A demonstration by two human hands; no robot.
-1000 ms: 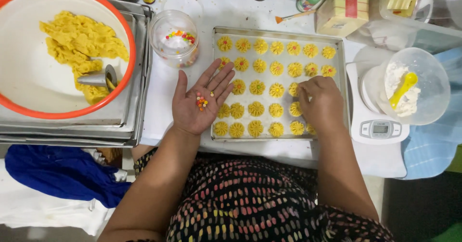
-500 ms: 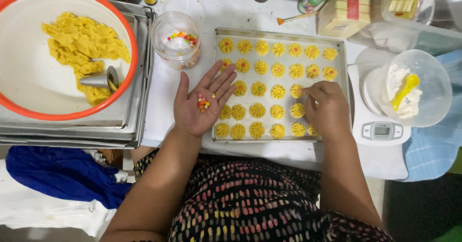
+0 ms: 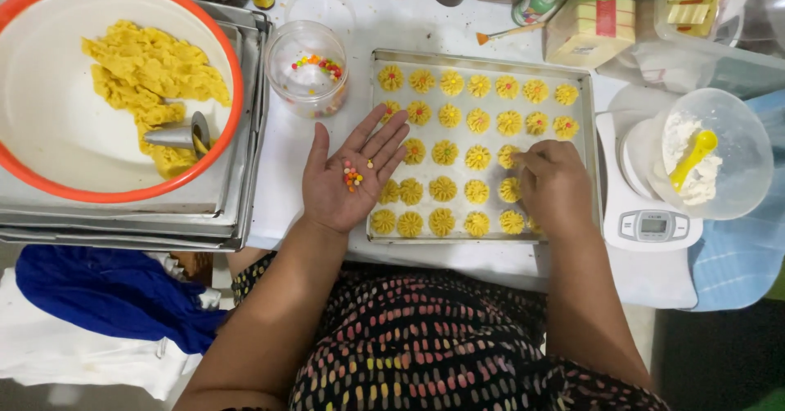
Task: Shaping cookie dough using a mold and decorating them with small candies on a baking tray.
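Note:
My left hand lies palm up over the left edge of a metal baking tray, with a few small coloured candy bits resting on the palm. Rows of yellow flower-shaped piped cookies fill the tray, and some have a coloured bit in the centre. My right hand rests palm down on the tray's right side, its fingertips pinched together at a cookie in the third row. What the fingertips pinch is too small to see.
A clear jar of coloured candy bits stands left of the tray. At far left, an orange-rimmed bowl holds yellow dough and a metal piping nozzle. A kitchen scale carries a flour bowl with a yellow spoon. Bottles and boxes line the back.
My right hand has slid slightly toward the tray's middle, fingertips now at a third-row cookie. My left hand stays palm up with the candy bits.

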